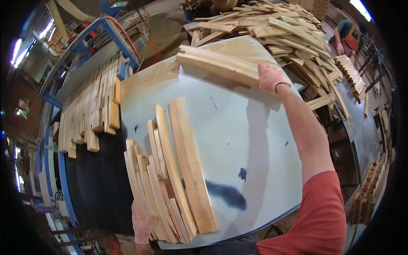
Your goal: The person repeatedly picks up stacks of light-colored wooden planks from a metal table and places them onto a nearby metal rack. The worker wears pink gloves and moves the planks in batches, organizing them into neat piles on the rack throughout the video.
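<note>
My right hand [272,79], in a pale pink glove, is closed round the right end of a few wooden boards [221,66] held together. They lie across the far part of a pale blue-grey tabletop [229,136]. My left hand [143,223], gloved alike, grips the near left corner of a row of wooden strips [163,182]; its fingertips are partly hidden. These strips lie side by side on the table's left part, with uneven ends. A wider flat board [193,170] rests along the row's right side.
Left of the table, more wooden strips [91,106] lie on a black surface [100,187] beside a blue-framed machine [85,36]. A large heap of loose wood pieces [293,38] rises behind the table. Another person [350,36] stands at the far right near stacked wood [350,76].
</note>
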The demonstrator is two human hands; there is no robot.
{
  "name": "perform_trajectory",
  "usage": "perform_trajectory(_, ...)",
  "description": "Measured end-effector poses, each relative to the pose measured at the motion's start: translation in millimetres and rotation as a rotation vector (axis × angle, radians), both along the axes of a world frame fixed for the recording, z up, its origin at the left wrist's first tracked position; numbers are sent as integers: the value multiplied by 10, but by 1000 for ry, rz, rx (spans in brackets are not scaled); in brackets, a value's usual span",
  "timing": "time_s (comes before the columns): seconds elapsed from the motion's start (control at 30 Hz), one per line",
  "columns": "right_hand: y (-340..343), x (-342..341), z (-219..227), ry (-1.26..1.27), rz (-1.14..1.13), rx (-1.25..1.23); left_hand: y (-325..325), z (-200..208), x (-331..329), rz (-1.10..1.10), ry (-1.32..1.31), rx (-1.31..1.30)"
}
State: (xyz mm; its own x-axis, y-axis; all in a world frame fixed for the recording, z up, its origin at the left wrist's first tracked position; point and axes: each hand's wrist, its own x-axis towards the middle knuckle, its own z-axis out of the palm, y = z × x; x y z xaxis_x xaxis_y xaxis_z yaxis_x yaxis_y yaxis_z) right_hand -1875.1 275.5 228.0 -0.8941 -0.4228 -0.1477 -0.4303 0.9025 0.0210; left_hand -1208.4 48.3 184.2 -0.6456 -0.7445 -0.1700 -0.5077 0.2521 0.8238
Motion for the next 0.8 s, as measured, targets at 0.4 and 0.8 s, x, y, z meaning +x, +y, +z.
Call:
perform_trajectory(0.4,91,-141,-174,121,54,-89,349,55,-426,107,75,147)
perform_trajectory(0.8,-67,2811,-656,-84,497,-542,299,-36,-367,55,200,191)
